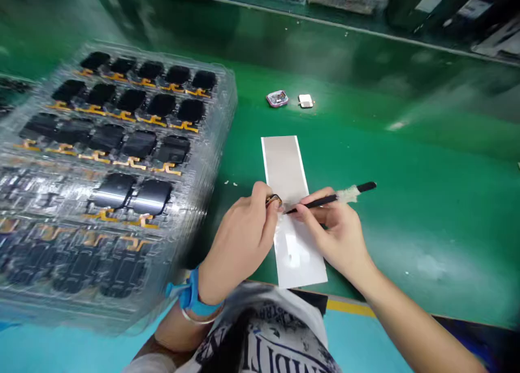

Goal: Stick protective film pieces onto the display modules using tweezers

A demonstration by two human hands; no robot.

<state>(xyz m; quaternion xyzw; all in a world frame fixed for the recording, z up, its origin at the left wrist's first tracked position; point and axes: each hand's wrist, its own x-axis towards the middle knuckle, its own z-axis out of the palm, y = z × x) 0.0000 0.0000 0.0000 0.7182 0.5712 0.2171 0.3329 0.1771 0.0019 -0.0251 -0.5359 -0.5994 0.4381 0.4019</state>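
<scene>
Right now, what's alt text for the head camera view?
Over a white strip on a green workbench, the left hand pinches a small dark part, the right hand holds a black stylus. Beside them sits a clear tray of black screens.

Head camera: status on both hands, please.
Left hand pinching small dark part. Right hand holding black pen-like tool at it. Pale strip beneath both. Clear tray of display panels beside left hand.

- Nine o'clock, there's a glossy clear plastic tray [222, 99], and inside, shiny black screens [114, 190]!
- Three o'clock, a slim black plastic stick [317, 202], smooth, with rough pale tape [347, 195] around it!
- Six o'clock, a matt silvery-white sheet [298, 253]!
- Beneath it all, a smooth, glossy green desk [410, 161]!
</scene>
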